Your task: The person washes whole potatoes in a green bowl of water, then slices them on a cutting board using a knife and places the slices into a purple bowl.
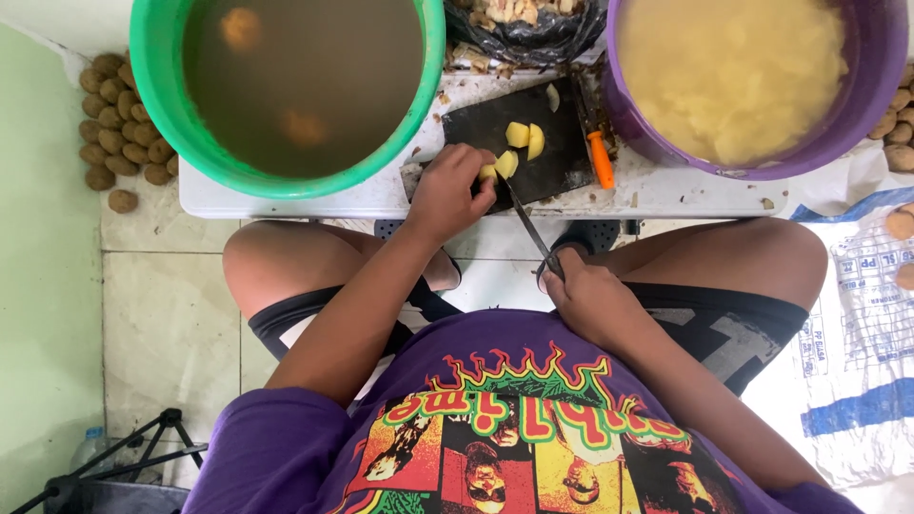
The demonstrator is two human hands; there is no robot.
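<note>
On white table (286,198) — black board (476,128), tiled floor (162,305)

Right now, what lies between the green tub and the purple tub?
In the head view, a dark cutting board with cut potato pieces lies between green tub and purple tub, an orange-handled peeler beside it.

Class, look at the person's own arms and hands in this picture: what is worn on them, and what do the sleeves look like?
Both the left hand and the right hand are bare: no gloves, rings or watch show. The forearms are uncovered; short purple sleeves end above the elbows.
</note>
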